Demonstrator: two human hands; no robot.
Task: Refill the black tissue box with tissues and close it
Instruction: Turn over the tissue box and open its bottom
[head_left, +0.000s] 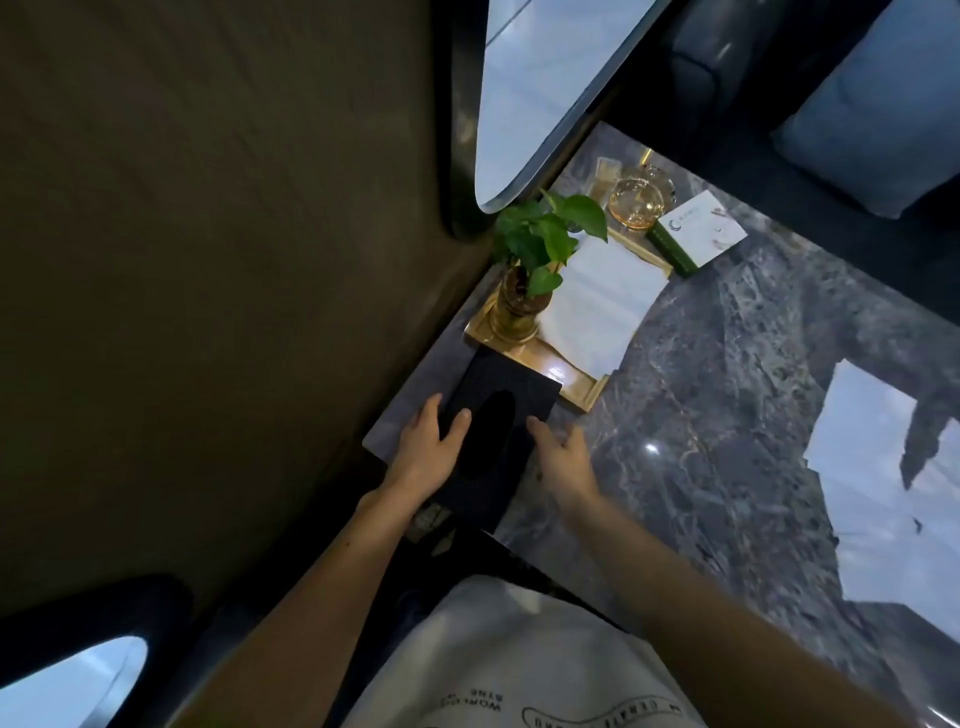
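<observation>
While both hands sit at the box (506, 376), step in hand: I judge I am about to open it, since the slot (491, 436) on top shows dark with no tissue in it. I would lift the cover straight up with an even pull on both long sides, so it neither jams nor skids off the corner.
Left hand (428, 449): palm down over the box's left edge, thumb (460, 418) laid on top just beside the slot, the other fingers down the left side. It is loose and fairly straight, resting rather than clamping.
Right hand (563, 457): fingers spread and relaxed, holding nothing. The forefinger tip touches or nearly touches the box's right edge; I cannot tell which. I would set it fully against that side before lifting.
Box: at the near corner of the table (727, 389), running away from me, its far end just beside the tray (576, 392).
Tissues (597, 306): a white stack lying on the tray, beyond the box.
Plant (540, 234): on the tray's left end, just beside the tissues, so I would reach for them from the right.
</observation>
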